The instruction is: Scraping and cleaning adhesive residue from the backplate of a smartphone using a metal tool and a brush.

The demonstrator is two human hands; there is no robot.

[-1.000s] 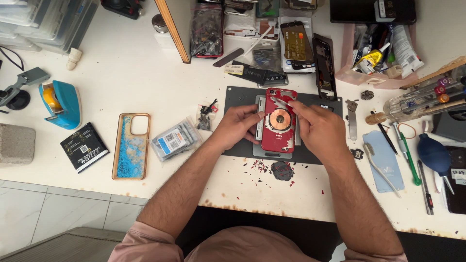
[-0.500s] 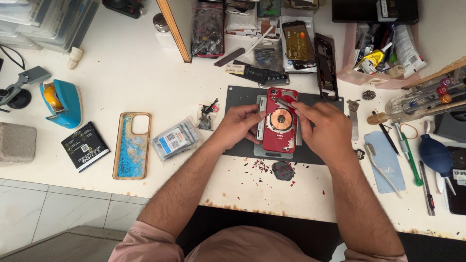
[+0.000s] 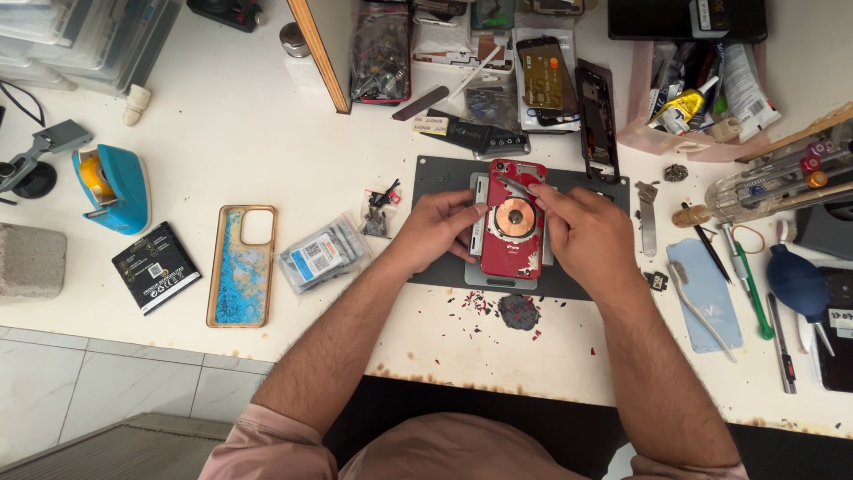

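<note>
A red phone back with a round copper coil lies face-down on a grey frame on the dark work mat. My left hand grips the phone's left edge, fingers curled against it. My right hand rests over the phone's right side and pinches a thin silver metal tool, whose tip lies on the phone's upper part near the camera cutout. The hand hides the phone's right edge.
Red flakes and a dark lump lie at the mat's near edge. To the left are a bag of parts, a blue patterned phone case, a black box and a blue tape dispenser. Tools, a blue blower and a pink tray crowd the right.
My right hand has shifted left over the phone and brought the metal tool onto its upper part. My left hand has stayed on the left edge.
</note>
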